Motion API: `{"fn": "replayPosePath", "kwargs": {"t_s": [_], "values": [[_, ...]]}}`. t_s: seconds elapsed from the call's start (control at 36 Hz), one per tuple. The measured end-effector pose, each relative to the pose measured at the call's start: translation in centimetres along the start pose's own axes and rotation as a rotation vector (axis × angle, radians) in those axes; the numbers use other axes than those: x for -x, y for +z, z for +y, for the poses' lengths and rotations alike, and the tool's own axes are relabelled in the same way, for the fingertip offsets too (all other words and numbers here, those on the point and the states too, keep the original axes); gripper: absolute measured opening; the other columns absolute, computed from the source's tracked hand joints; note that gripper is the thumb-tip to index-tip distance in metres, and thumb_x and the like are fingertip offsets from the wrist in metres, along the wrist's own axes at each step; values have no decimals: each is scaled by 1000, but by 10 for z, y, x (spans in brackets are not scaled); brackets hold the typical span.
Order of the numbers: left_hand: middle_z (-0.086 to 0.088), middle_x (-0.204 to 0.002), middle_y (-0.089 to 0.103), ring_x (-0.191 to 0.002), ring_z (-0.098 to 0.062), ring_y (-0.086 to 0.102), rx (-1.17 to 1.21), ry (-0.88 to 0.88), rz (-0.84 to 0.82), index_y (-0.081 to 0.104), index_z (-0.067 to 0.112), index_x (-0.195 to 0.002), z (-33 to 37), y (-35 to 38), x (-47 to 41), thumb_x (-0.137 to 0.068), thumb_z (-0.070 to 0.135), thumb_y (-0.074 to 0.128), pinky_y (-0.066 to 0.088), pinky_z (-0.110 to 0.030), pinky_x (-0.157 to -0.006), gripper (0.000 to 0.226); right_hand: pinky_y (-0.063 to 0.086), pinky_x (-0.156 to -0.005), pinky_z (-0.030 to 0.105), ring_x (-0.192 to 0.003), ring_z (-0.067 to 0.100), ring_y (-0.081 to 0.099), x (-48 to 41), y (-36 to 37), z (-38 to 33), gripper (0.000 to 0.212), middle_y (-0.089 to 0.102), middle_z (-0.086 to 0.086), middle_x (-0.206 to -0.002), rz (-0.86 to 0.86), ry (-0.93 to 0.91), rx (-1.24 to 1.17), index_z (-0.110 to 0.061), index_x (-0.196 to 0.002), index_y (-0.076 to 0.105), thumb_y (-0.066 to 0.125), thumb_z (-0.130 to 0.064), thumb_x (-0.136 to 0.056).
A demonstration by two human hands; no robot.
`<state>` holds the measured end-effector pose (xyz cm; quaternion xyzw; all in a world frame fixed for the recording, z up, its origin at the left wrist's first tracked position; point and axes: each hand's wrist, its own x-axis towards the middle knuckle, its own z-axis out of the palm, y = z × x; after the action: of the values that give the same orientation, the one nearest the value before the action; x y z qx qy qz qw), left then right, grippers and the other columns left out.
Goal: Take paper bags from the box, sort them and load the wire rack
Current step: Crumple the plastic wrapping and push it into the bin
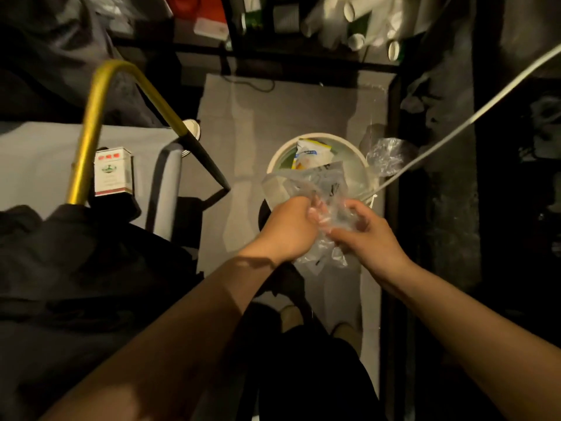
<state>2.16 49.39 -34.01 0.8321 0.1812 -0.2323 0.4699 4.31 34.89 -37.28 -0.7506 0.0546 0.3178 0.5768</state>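
Note:
A crumpled clear plastic wrapper (321,189) is held between both hands, just above a round white bin (274,161) on the grey floor. My left hand (288,227) grips its left side with fingers curled in. The right side is pinched by my right hand (368,235). Part of the wrapper hangs below the hands. Inside the bin lies a white and yellow packet (312,154). No paper bags or box are visible. A dark wire rack (303,56) stands at the top, holding white paper cups (356,41).
A yellow tube frame (91,117) with a black leg rises at left. Beside it a white and red carton (113,171) stands on a grey surface. More clear plastic (387,154) lies right of the bin. A white cable (455,132) crosses diagonally. Dark cloth covers the lower left.

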Motion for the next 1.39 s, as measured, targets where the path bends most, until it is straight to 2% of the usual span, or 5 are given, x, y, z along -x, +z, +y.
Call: {"fn": "replayPosePath", "kwargs": {"t_s": [0.22,0.33,0.5,0.81,1.39], "values": [[0,-104,63,-103,-17,59,193,-47,-18,62,16,-114,2,-23,-2,-92,18,55,44,-26,-92,23,41,-43,12,-40,-1,47,-22,11,-14,22,55,3,-65,168,80,-47,-16,-90,63,60,6,-84],[11,-82,58,-80,-5,54,132,-38,60,69,22,-103,-4,-37,-6,-93,14,53,36,-1,-65,20,44,-51,18,-47,6,49,-37,17,-7,13,57,0,-62,340,142,-72,-13,-83,69,68,0,-82],[4,-85,63,-87,-13,59,101,-39,188,65,27,-86,-12,-53,-17,-92,16,54,40,-16,-72,16,49,-85,28,-86,15,60,-66,29,2,16,67,-1,-92,483,162,49,-20,-95,71,63,-9,-88],[5,-111,60,-91,-10,54,-7,-16,235,62,22,-112,-17,-53,-12,-94,17,52,33,-14,-76,21,43,-93,29,-125,28,46,-84,33,-1,70,40,10,-145,148,244,230,-23,-146,35,61,3,-86],[-1,-138,46,-128,-25,39,-484,81,181,47,24,-133,48,-54,32,-94,28,50,31,-39,-106,39,45,-89,39,-123,28,49,-15,-21,-98,65,52,4,-137,90,-256,940,-27,-142,37,54,-57,-87]]}}
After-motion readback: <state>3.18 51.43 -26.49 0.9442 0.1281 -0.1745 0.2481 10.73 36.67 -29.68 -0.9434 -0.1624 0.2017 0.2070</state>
